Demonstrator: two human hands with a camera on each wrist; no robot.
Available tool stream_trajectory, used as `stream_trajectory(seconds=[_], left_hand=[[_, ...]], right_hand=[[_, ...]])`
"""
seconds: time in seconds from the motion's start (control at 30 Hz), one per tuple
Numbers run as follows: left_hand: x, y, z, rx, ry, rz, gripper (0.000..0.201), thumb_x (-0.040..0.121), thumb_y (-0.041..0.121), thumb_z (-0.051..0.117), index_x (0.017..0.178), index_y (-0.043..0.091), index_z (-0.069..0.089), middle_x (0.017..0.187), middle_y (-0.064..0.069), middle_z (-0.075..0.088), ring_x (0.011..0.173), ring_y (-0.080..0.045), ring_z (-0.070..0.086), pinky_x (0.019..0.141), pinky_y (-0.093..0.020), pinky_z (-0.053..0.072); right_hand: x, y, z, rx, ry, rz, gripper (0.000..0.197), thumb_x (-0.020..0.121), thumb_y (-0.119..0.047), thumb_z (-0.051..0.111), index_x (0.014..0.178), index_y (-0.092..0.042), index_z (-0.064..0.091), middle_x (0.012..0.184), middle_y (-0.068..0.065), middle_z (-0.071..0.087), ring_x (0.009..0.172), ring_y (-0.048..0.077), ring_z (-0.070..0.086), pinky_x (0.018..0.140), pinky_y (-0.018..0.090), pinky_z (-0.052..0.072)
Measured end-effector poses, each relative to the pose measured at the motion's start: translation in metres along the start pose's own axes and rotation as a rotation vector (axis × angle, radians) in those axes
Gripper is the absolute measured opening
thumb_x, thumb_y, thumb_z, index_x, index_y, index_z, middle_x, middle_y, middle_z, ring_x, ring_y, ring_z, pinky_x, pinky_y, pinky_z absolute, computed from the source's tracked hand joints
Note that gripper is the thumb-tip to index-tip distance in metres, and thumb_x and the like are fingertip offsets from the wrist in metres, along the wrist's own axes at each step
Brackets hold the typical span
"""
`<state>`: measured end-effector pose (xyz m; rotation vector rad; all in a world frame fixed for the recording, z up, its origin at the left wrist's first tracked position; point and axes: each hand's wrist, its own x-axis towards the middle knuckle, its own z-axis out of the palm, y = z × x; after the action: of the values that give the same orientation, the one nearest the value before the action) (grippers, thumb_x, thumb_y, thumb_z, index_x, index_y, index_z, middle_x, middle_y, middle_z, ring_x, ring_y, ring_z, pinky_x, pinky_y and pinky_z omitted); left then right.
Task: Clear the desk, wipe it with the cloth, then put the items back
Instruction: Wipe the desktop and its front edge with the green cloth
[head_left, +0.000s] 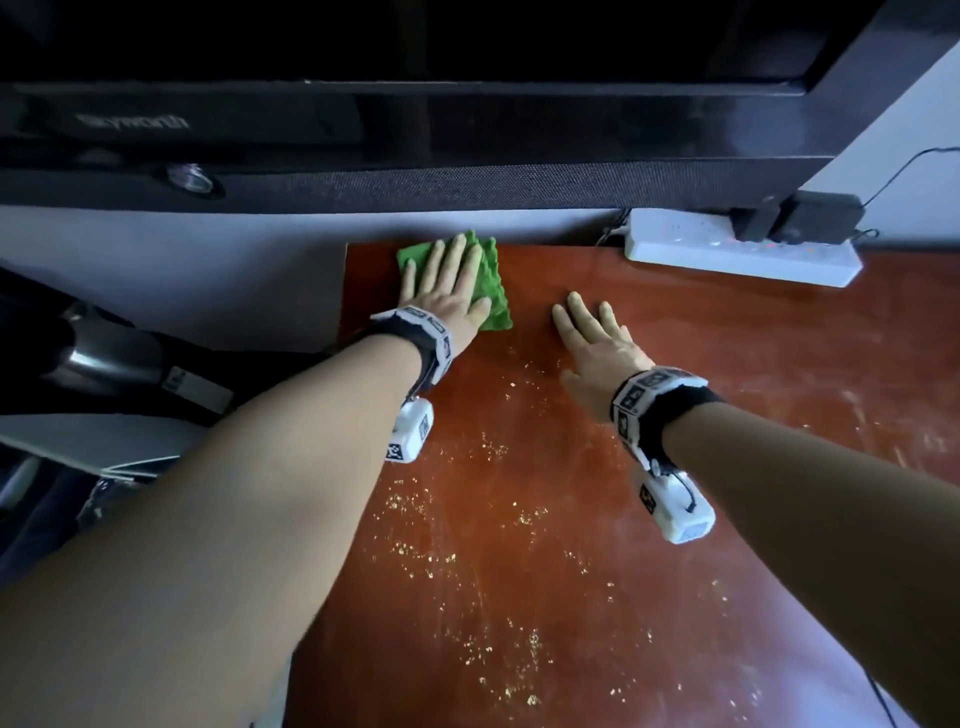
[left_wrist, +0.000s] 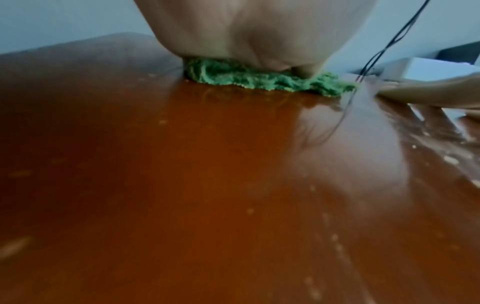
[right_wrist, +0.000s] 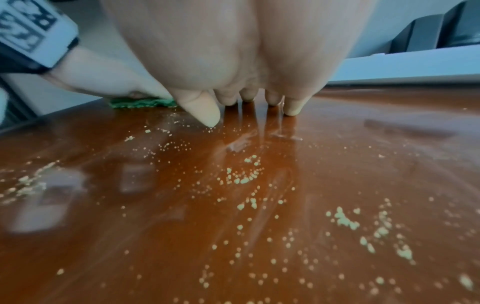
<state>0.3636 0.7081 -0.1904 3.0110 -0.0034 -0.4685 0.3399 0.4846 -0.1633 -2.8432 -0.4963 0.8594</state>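
A green cloth (head_left: 493, 291) lies at the far left corner of the reddish-brown desk (head_left: 727, 467). My left hand (head_left: 447, 283) presses flat on it with straight, spread fingers. From the left wrist, the cloth (left_wrist: 259, 81) bunches under my palm (left_wrist: 246, 30). My right hand (head_left: 592, 332) rests flat on the bare desk just right of the cloth, fingers straight. In the right wrist view its fingertips (right_wrist: 292, 109) touch the wood, and the cloth (right_wrist: 142, 102) shows at the left. Pale crumbs (head_left: 493, 519) are scattered over the near desk (right_wrist: 337, 144).
A white power strip (head_left: 743, 249) with a black adapter (head_left: 815, 215) lies at the desk's back right. A black television (head_left: 467, 104) hangs over the back edge. The desk's left edge drops off beside a dark chair (head_left: 104, 364).
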Motion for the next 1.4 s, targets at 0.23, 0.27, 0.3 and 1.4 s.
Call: stream_trajectory(seconds=[0.23,0.27,0.3,1.4], left_hand=[[-0.107,0.025,0.034,0.104,-0.105,0.201,0.069,0.099,0.052,0.018,0.153,0.029,-0.017,0.158,0.009,-0.029,0.148,-0.014,-0.021,0.121,-0.046,-0.007],[-0.123,0.025,0.038,0.097,-0.137,0.200,0.068,0.097,0.053,0.014,0.153,0.030,-0.019,0.157,0.009,-0.032,0.147,-0.013,-0.023,0.121,-0.046,-0.009],[-0.134,0.025,0.041,0.096,-0.151,0.193,0.069,0.095,0.055,0.009,0.152,0.030,-0.020,0.156,0.010,-0.034,0.147,-0.013,-0.024,0.121,-0.046,-0.009],[0.009,0.144,0.015,0.090,-0.010,0.240,0.069,0.099,0.048,0.033,0.157,0.025,0.002,0.164,0.006,-0.006,0.151,-0.016,-0.005,0.121,-0.047,-0.001]], right_hand=[[-0.002,0.001,-0.009,0.097,0.009,-0.015,0.075,0.092,-0.026,0.040,0.157,-0.029,0.004,0.164,-0.007,-0.010,0.151,0.027,-0.007,0.122,0.041,0.004],[-0.005,0.003,-0.009,0.107,0.019,-0.009,0.074,0.092,-0.026,0.041,0.157,-0.028,0.006,0.164,-0.007,-0.009,0.151,0.026,-0.006,0.122,0.041,0.005],[-0.010,0.009,-0.010,0.103,0.041,0.012,0.074,0.092,-0.027,0.041,0.157,-0.028,0.007,0.164,-0.006,-0.008,0.151,0.026,-0.006,0.122,0.041,0.006],[-0.031,0.094,-0.016,0.096,0.000,0.186,0.083,0.088,-0.028,0.051,0.157,-0.022,0.005,0.164,-0.002,-0.009,0.150,0.032,-0.003,0.121,0.047,0.015]])
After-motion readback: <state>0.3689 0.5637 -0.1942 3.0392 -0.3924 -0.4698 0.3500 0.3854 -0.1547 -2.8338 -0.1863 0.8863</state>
